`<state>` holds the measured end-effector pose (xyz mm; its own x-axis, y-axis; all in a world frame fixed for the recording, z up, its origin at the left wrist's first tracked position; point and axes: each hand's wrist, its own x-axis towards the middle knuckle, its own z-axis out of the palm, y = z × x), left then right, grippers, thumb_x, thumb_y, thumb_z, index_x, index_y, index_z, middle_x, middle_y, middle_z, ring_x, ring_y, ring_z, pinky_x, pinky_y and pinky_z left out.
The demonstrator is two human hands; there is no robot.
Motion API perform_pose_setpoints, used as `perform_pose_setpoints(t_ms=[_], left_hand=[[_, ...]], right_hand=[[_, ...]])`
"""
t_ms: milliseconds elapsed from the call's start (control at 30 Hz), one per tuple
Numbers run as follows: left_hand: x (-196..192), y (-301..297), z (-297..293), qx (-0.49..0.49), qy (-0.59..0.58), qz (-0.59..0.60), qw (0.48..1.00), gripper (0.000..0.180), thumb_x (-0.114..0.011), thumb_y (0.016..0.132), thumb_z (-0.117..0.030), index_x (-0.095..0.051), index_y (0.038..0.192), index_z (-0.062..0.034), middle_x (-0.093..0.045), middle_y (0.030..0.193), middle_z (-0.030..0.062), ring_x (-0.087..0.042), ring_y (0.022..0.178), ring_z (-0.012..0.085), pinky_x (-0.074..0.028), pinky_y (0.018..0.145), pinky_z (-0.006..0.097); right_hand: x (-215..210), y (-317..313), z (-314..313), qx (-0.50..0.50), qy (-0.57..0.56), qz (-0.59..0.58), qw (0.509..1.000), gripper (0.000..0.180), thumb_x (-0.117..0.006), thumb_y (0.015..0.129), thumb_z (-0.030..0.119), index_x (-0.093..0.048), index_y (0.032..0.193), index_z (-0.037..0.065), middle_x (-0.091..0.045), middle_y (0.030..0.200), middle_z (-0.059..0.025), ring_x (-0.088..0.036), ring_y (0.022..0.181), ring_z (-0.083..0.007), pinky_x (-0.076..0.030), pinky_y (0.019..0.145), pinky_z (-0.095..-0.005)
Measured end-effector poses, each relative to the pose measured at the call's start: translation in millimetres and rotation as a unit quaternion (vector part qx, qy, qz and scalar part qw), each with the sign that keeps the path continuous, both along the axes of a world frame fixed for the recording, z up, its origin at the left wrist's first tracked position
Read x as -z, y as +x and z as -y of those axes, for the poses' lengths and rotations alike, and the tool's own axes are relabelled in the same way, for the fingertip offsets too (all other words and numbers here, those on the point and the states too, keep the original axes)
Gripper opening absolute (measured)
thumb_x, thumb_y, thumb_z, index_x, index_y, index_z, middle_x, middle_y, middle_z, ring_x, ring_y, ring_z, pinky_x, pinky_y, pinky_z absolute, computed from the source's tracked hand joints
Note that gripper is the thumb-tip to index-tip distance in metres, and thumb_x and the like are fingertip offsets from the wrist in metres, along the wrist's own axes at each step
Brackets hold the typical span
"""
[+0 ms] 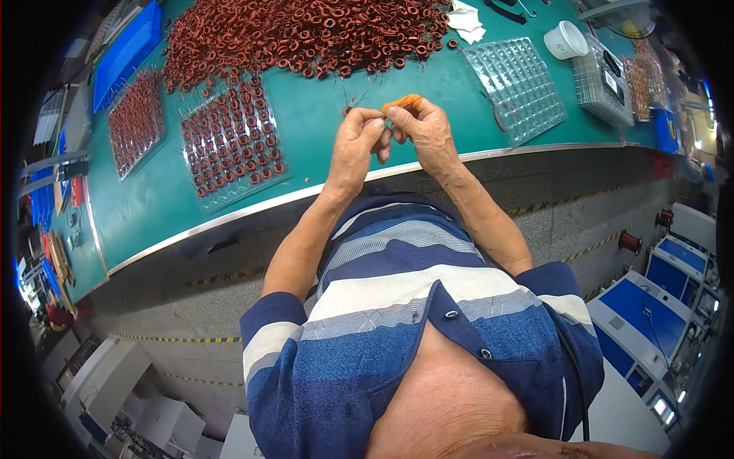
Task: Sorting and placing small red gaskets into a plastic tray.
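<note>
Closest to the lens is a blue and white striped shirt, from which both forearms rise to meet above the edge of the green surface. Left hand and right hand are pressed close together, fingertips touching, so that each can steady what the other works on. Between them sits a small copper coil with thin wire ends sticking up; the left hand's fingers are pinched on it, held clear of the surface at chest height where it can be seen. An orange cot covers a fingertip of the right hand, probably for grip on the fine wire, and that hand is curled in a pinch too, though whether it grasps the coil itself or only its wire I cannot tell at this size.

Farther off, a great heap of coils lies within reach. Left of the hands, two clear trays hold coils in rows: one close, one farther left. An empty clear tray waits to the right, beside a white cup
</note>
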<state>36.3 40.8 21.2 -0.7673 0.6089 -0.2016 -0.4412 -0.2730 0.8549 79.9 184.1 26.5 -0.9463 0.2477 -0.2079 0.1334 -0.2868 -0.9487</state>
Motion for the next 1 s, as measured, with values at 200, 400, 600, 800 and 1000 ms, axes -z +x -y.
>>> perform_pose_setpoints(t_ms=[200,400,600,800,1000], left_hand=[[2,2,-2,-0.016,0.015,0.019,1.0,0.018,-0.05,0.097,-0.019,-0.049,0.103,-0.0021,-0.052,0.074,0.0051,-0.05,0.058,0.0135,-0.04,0.051,0.025],[6,3,14,-0.012,0.031,0.06,0.998,0.016,-0.052,0.097,-0.02,-0.051,0.102,-0.0052,-0.051,0.073,0.0033,-0.051,0.059,0.0125,-0.04,0.052,0.025],[40,-8,82,-0.097,-0.07,-0.067,0.991,0.011,-0.056,0.094,-0.013,-0.058,0.099,-0.0034,-0.061,0.083,0.0044,-0.058,0.068,0.0116,-0.048,0.061,0.025],[85,-26,233,-0.28,-0.433,-0.265,0.815,0.009,-0.065,0.084,-0.008,-0.066,0.09,-0.0009,-0.062,0.088,0.006,-0.059,0.081,0.0162,-0.047,0.072,0.029],[118,-37,265,-0.293,-0.559,-0.388,0.672,0.013,-0.067,0.082,-0.012,-0.068,0.09,-0.0023,-0.061,0.085,0.0096,-0.06,0.08,0.0242,-0.047,0.075,0.034]], right_hand=[[2,-2,3,0.019,-0.08,0.003,0.997,0.031,-0.062,0.092,0.03,-0.065,0.095,-0.001,-0.056,0.071,-0.0004,-0.05,0.06,-0.007,-0.042,0.055,-0.0201],[14,-6,7,0.001,-0.119,0.032,0.992,0.033,-0.054,0.097,0.031,-0.064,0.099,-0.001,-0.055,0.074,0.0009,-0.051,0.06,-0.0071,-0.041,0.054,-0.021],[28,12,-8,0.016,0.0,0.086,0.996,0.039,-0.046,0.1,0.03,-0.061,0.111,-0.005,-0.053,0.077,0.0001,-0.048,0.061,-0.0084,-0.038,0.054,-0.0213],[68,40,-48,0.049,-0.01,0.15,0.988,0.036,-0.048,0.1,0.03,-0.063,0.107,-0.002,-0.054,0.076,0.0,-0.05,0.061,-0.0073,-0.039,0.053,-0.0203],[72,34,-48,0.024,0.017,0.171,0.985,0.036,-0.048,0.1,0.029,-0.063,0.109,-0.003,-0.054,0.077,0.0005,-0.049,0.062,-0.0069,-0.038,0.054,-0.0196]])
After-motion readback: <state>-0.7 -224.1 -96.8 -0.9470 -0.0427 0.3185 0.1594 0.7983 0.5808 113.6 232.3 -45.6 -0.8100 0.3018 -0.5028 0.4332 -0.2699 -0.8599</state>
